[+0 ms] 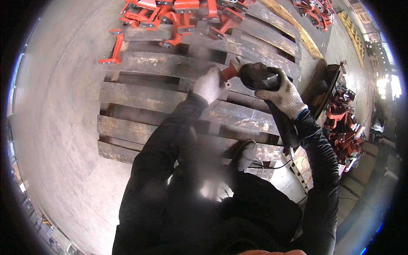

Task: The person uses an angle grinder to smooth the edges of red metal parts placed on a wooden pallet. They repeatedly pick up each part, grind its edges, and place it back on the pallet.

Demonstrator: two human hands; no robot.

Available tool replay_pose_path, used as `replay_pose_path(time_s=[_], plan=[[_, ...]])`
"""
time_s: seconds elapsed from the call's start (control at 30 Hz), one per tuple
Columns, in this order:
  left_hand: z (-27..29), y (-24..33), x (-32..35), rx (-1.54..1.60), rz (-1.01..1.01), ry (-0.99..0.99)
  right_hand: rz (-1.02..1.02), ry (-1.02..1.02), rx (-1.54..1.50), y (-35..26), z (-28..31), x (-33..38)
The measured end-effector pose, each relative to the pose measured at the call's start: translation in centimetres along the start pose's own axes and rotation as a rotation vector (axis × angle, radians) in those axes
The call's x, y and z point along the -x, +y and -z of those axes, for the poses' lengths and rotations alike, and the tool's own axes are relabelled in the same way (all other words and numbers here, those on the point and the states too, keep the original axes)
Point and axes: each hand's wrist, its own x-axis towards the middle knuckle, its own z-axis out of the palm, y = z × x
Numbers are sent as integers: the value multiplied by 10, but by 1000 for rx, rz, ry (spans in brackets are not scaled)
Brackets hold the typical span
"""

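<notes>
My left hand [209, 86], in a white knitted glove, is closed round a red metal bracket [230, 72] above a wooden pallet. The bracket's far end shows bare grey metal, and the glove hides much of the rest. My right hand [284, 95], in a soiled white glove, grips an angle grinder [284, 127] near its dark head. The round guard [254, 75] is right beside the end of the bracket; whether they touch I cannot tell. The grinder's black body runs down beside my right forearm to a cord.
Below my hands lies the slatted pallet [140, 95]. Red brackets [182, 17] are heaped on its far end, with one separate bracket [114, 49] at the left. More brackets [342, 136] are piled at right. A power cord [280, 165] loops near my shoe [246, 155].
</notes>
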Motion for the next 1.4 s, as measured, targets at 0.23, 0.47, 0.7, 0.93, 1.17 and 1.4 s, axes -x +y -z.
replay_pose_path(time_s=[0.23, 0.47, 0.7, 0.93, 1.17, 1.4], plan=[[12, 5, -5, -27, 121, -166, 8, -25, 138, 5, 9, 5], [-10, -13, -3, -59, -47, 6, 7, -63, 26, -8, 8, 0], [21, 20, 3, -17, 125, -54, -25, -57, 74, -7, 8, -2], [2, 3, -1, 8, 16, -19, 113, -116, 121, -2, 16, 2], [6, -3, 0, -58, 26, -40, 37, -83, 37, -1, 15, 1], [7, 4, -2, -33, 41, -67, 61, 38, 123, -17, 1, -29]])
